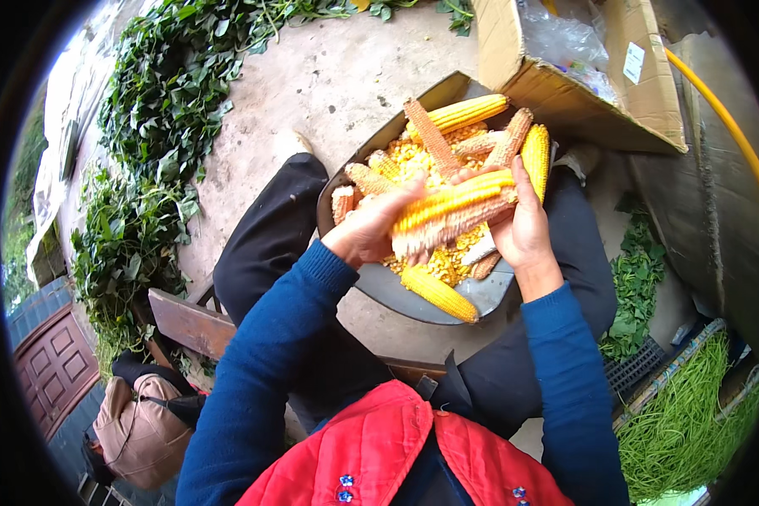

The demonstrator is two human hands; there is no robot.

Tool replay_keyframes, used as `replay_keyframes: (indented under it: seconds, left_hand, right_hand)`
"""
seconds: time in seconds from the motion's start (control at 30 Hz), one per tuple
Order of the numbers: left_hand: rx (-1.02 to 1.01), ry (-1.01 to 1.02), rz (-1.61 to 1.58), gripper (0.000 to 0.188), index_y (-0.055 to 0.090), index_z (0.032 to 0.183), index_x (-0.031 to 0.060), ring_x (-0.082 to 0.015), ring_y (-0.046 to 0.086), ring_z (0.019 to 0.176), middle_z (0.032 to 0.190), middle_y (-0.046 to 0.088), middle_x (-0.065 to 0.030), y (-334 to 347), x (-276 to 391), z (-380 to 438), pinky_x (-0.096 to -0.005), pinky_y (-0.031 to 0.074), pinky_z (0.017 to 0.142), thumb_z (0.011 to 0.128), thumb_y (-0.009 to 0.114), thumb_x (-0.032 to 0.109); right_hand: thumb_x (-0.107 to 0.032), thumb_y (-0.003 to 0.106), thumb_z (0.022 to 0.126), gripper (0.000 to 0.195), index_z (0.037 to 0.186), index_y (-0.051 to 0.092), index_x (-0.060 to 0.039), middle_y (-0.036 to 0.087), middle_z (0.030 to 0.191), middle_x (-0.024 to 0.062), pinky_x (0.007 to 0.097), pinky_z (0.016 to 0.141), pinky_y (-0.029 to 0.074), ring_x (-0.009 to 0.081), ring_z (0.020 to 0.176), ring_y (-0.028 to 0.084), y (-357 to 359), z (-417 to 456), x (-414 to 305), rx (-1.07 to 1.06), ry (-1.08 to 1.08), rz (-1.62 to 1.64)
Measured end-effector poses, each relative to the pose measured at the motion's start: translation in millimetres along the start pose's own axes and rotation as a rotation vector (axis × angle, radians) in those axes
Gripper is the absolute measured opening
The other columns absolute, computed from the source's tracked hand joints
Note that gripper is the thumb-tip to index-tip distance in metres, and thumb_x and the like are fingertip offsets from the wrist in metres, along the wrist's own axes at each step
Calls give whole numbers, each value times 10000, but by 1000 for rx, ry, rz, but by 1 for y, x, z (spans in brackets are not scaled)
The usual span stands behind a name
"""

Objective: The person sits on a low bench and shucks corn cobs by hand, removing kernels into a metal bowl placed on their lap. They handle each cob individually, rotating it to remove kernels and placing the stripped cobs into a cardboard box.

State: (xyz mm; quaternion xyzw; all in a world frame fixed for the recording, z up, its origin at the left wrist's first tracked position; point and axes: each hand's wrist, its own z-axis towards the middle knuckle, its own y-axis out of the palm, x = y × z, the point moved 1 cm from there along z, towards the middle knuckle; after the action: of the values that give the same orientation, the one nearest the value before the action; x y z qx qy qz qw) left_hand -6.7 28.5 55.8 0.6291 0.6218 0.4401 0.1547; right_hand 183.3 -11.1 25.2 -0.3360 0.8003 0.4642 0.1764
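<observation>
Between my left hand (377,223) and my right hand (524,228) is a yellow corn ear (458,201), held slantwise over a dark basin (392,284). A bare, pinkish cob surface (455,229) runs along its near side. I cannot tell whether this is one partly shelled ear or a separate cob pressed against it. Below lie loose yellow kernels (411,161). Stripped cobs (431,138) rest among them, with one reddish cob slanting beyond my hands. Full ears lie at the basin's far rim (468,112), right side (535,155) and near rim (439,294).
An open cardboard box (594,107) with clear plastic stands against the basin's far right. Leafy vines (158,107) cover the ground at left. Bundled green stems (683,417) lie at lower right. A wooden bench (190,322) and another person (142,430) are at lower left.
</observation>
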Motion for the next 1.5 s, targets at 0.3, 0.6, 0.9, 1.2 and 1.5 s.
replay_keyframes:
  seconds: [0.3, 0.6, 0.9, 1.2, 1.5]
  left_hand:
    - [-43, 64, -407, 864, 487, 1206, -29, -127, 547, 665, 821, 598, -45, 29, -46, 23, -217, 448, 589, 753, 454, 706]
    - [-67, 166, -430, 329, 541, 1048, 24, -36, 393, 494, 768, 546, -34, 45, -9, 19, -133, 314, 403, 882, 597, 303]
    - [-120, 207, -148, 318, 496, 1148, -10, -53, 480, 556, 854, 636, -107, 48, -5, 3, -148, 320, 436, 865, 555, 123]
    - [-208, 192, -243, 334, 561, 1000, -25, -17, 330, 458, 678, 506, 0, 51, -7, -2, -149, 223, 385, 872, 589, 283]
    - [-325, 102, -276, 596, 438, 1224, -32, -124, 526, 799, 994, 548, -91, 56, 0, -9, -175, 397, 535, 832, 648, 365]
  right_hand:
    - [-299, 454, 918, 263, 961, 530, -51, 618, 989, 123, 357, 848, 499, 218, 943, 606, 44, -8, 2, 198, -101, 117]
    - [-301, 468, 890, 273, 916, 511, -33, 605, 904, 144, 359, 826, 505, 234, 898, 610, 78, 1, -21, -67, -316, -29]
    - [-277, 442, 904, 244, 882, 498, -41, 605, 911, 134, 359, 849, 497, 249, 955, 599, 87, -12, -31, 37, -211, 199]
    - [-228, 421, 904, 219, 803, 483, -44, 580, 807, 114, 405, 836, 488, 283, 902, 600, 88, -21, -38, -25, -271, 185]
    - [-247, 455, 874, 202, 768, 492, -79, 572, 773, 78, 454, 860, 465, 265, 853, 589, 79, -16, -61, 45, -238, 250]
